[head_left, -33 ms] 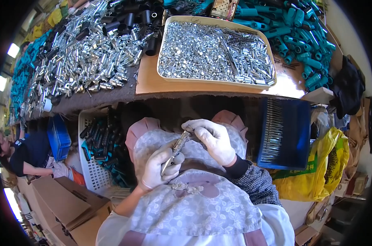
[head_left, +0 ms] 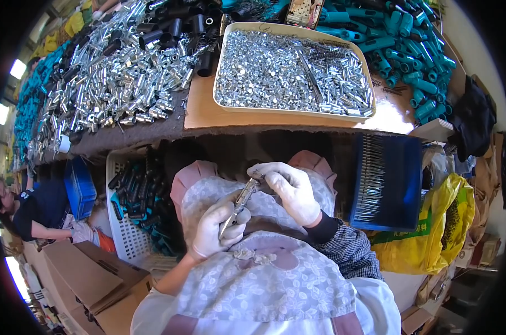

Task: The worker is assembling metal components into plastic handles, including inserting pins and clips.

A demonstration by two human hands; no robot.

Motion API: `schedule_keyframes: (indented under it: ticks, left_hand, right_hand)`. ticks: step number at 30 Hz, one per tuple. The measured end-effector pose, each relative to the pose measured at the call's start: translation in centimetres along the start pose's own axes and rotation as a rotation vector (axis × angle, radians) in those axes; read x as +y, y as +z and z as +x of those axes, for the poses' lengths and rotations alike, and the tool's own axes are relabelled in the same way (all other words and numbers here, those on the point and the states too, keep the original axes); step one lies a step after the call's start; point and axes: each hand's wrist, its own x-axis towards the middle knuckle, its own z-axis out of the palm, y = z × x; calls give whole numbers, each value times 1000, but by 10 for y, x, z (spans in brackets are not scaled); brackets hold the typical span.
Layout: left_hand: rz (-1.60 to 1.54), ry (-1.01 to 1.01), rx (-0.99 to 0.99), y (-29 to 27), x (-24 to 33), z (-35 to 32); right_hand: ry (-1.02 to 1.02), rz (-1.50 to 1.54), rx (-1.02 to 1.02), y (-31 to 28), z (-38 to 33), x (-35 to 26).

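Over my lap, my left hand (head_left: 222, 226) in a white glove is closed round a slim silver metal shaft (head_left: 243, 196). The shaft slants up to the right, and its pointed lower end shows below my fingers. At its upper end my right hand (head_left: 289, 190), also gloved, has thumb and fingers pinched together. A small dark part (head_left: 257, 175) shows at these fingertips; it is too small and too covered to name. On the bench ahead stands a cream tray (head_left: 286, 113) of small shiny metal pieces, with dark springs (head_left: 334, 51) and a pair of tweezers (head_left: 310, 72) on top.
Silver metal sleeves (head_left: 136, 84) heap on the bench's left, teal handles (head_left: 426, 72) on its right. Below, a white basket (head_left: 133, 237) of black and teal parts stands left. A blue bin (head_left: 401, 184) with a row of metal shafts stands right. Another person (head_left: 41, 206) sits far left.
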Motion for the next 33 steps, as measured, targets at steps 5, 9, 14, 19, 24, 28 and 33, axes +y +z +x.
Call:
schedule_keyframes:
  ticks: [5,9,14,19,24,28,33]
  left_hand:
    - [41,0,17,4,9,1]
    - [103,-85,232,14,15,1]
    - [288,-100,432,12,19,10]
    - [502,-88,483,17,21,18]
    - [943,12,406,14,32,26]
    - [1750,315,248,7,34,34]
    - [1901,363,283,21,30,34]
  right_hand:
    - [182,608,124,11,3,19]
    - [287,726,124,18,7,42]
    - [469,906,131,17,9,72]
    - [482,985,155,15,10,93]
    - [497,1062,139,12,10,87]
    - [557,1104,124,12,8,79]
    - [534,1169,106,7,9,89]
